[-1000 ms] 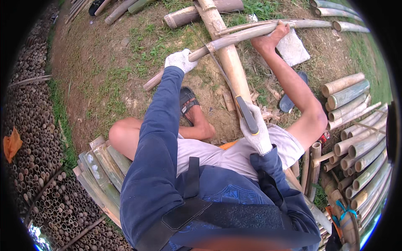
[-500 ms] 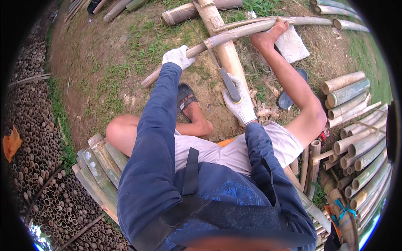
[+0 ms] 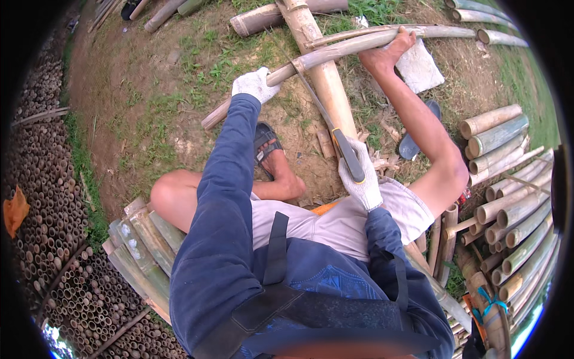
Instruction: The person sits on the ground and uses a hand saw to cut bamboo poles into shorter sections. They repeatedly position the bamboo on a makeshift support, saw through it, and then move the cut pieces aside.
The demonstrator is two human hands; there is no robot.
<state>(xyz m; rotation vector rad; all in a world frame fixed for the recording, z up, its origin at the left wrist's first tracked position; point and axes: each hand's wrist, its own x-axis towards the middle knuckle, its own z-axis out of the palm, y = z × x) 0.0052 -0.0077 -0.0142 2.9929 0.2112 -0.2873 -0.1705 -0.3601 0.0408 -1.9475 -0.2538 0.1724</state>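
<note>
My left hand [image 3: 256,85], in a white knit glove, is closed round a thin bamboo pole [image 3: 335,52] near its left end. My right hand [image 3: 360,173], gloved the same way, grips the grey and yellow handle of a hand saw [image 3: 318,106]. The saw's blade crosses the pole just right of my left hand. A thicker pale bamboo pole [image 3: 326,84] lies underneath as a support. My bare right foot [image 3: 388,51] presses on the thin pole farther right. How deep the blade sits in the pole cannot be made out.
A pale flat block [image 3: 420,67] and a loose sandal [image 3: 418,128] lie by my right leg. Cut bamboo lengths [image 3: 508,209] are piled at the right. A large stack of bamboo ends [image 3: 54,197] fills the left. Wood chips [image 3: 382,160] are scattered near my right hand.
My right hand has drawn the saw back toward my body and a little right, so more blade shows on the near side of the pole. My left hand and foot stay in place.
</note>
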